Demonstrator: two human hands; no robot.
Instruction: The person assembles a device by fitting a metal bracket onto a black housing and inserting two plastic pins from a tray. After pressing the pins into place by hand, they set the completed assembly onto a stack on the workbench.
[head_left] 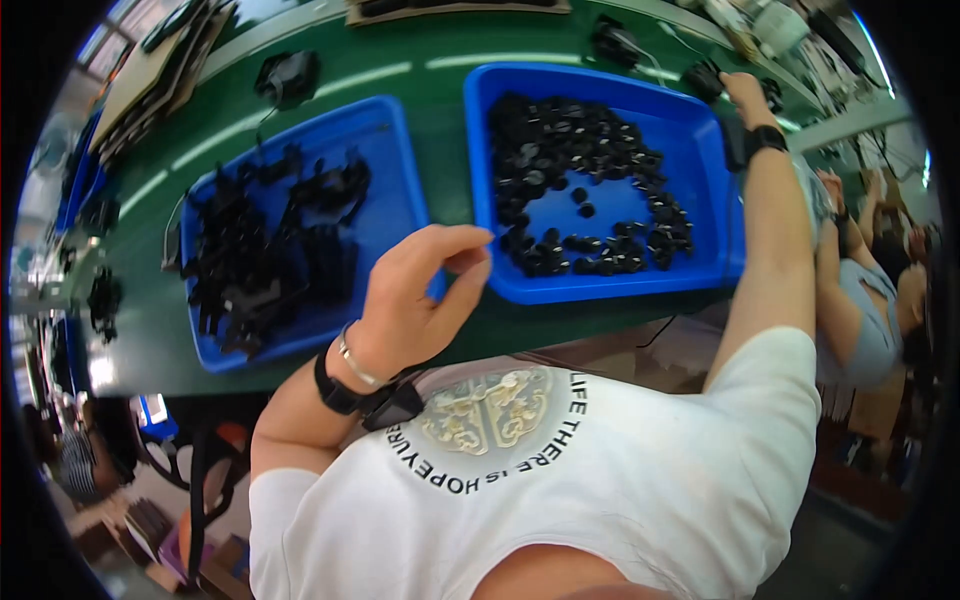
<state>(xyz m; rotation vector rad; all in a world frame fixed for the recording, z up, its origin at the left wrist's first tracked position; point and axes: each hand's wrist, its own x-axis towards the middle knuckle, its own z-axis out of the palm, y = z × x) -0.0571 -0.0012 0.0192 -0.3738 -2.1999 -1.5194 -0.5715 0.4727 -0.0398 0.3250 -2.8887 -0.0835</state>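
Observation:
My left hand (425, 285) hovers over the gap between two blue trays. Its fingers curl toward the thumb in a loose pinch; anything between the tips is too small to make out. Beside it, the left blue tray (400, 150) holds a heap of black plastic parts (250, 260). Many small, shiny black pieces (575, 140) lie in the right blue tray (720, 215), ringed around a bare patch with a few loose ones. My right arm stretches past that tray's right side. At the far right of the table, my right hand (746, 97) has its fingers closed at a black object (704, 80).
More black devices (287, 75) with thin cables stand along the far side of the green table (440, 95). Stacked cardboard (160, 75) rises at the far left. Other people (865, 290) sit at the right. A chair (205, 460) stands below left.

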